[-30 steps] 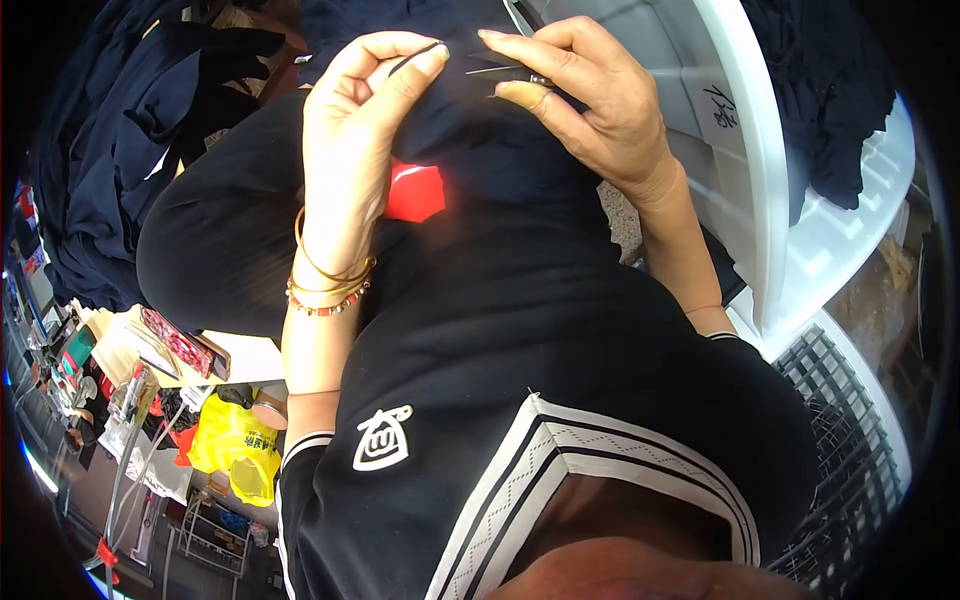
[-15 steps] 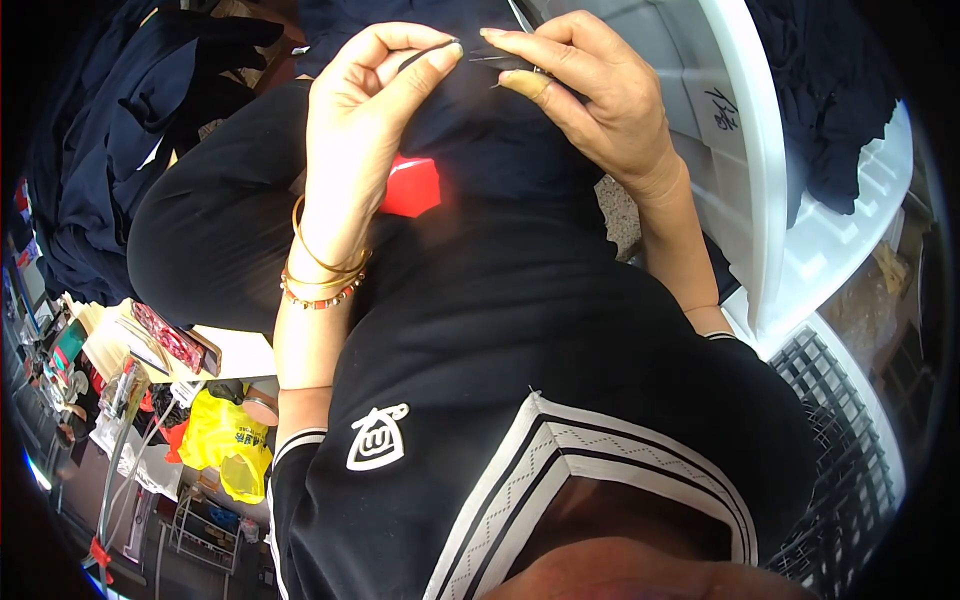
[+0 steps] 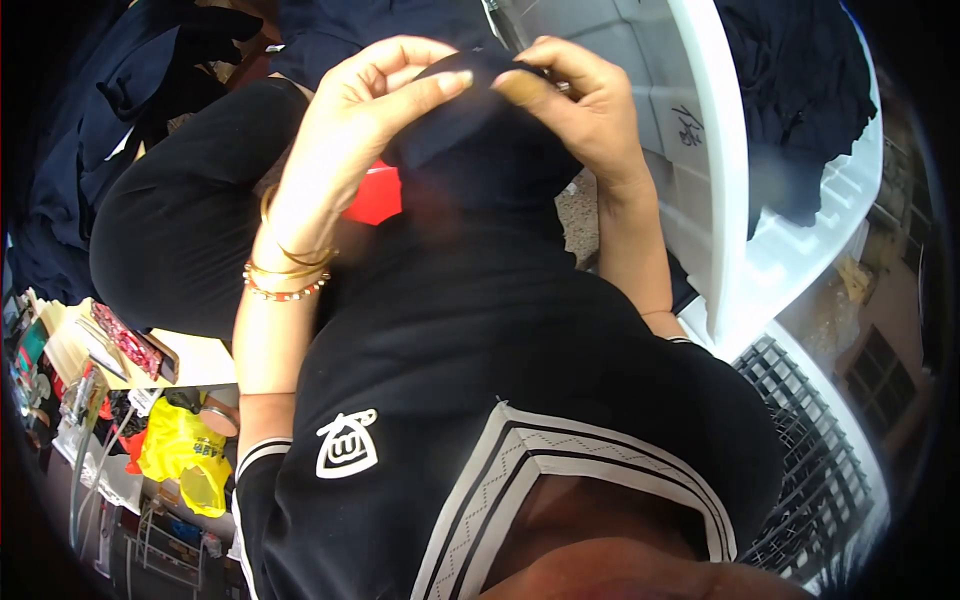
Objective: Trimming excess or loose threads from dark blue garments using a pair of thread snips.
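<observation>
A piece of dark navy fabric (image 3: 455, 130) is stretched between my two hands in front of my lap. My left hand (image 3: 385, 100) pinches its upper left part between thumb and fingers. On the other side, my right hand (image 3: 580, 110) closes on the cloth, with its thumb, which has a yellowish covering, pressed toward the fabric edge. The right fingertips are partly behind the cloth, so anything small in them is hidden. Below my left wrist a red patch (image 3: 375, 197) shows.
A large white plastic bin (image 3: 725, 200) stands on the right, with dark cloth (image 3: 800, 110) beyond it. A black-and-white plastic basket (image 3: 800, 440) sits lower right. Dark garments (image 3: 70, 150) heap at the left, above a pale board (image 3: 200, 360) with a phone. A yellow bag (image 3: 185, 450) lies below.
Half a second ago a thin, shiny strand showed between my hands; now raised navy cloth fills that space. My right hand has turned inward and lowered slightly. The whole view has shifted.
</observation>
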Tool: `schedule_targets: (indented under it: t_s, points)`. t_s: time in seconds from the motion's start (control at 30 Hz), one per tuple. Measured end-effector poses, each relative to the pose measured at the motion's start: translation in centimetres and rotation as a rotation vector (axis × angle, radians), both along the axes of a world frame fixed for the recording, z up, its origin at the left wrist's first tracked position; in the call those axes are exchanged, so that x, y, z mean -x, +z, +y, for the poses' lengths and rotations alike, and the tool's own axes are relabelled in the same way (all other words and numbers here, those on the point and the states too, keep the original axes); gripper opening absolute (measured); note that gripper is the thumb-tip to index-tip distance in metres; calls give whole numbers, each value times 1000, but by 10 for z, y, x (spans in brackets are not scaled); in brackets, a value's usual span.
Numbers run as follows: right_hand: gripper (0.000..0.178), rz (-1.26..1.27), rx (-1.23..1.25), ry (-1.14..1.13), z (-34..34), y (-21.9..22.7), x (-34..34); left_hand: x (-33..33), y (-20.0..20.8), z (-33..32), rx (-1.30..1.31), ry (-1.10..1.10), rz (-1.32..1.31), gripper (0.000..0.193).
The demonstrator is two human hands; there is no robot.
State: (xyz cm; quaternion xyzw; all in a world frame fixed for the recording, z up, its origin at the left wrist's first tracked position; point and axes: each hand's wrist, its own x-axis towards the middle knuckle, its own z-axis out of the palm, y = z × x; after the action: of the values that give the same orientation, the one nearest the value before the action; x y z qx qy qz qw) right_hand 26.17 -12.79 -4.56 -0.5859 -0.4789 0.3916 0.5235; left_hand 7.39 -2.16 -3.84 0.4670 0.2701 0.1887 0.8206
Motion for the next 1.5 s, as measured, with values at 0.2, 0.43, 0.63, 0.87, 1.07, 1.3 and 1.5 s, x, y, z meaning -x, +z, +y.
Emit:
schedule_targets:
  t_s: [0.2,0.43,0.63,0.87,1.07,1.3,1.5]
  points:
    - [10,230,-165,-195,-13,9,-27,14,-7,-3,115,-142,49,23]
    - [27,-142,-76,-221,-11,3,-17,12,-1,-7,113,52,27,26]
    - [31,-382,-162,-30,-9,20,6,10,-2,-7,162,103,-35,25]
    - [32,-479,-253,-30,0,8,7,9,-1,-9,191,128,-52,24]
    - [39,-514,-295,-2,4,6,4,6,-4,-9,162,114,-54,24]
    - [31,-576,-349,-32,8,2,4,7,-4,-10,141,127,-50,23]
    - [29,-547,-340,-55,5,5,3,9,-1,-8,185,100,-23,27]
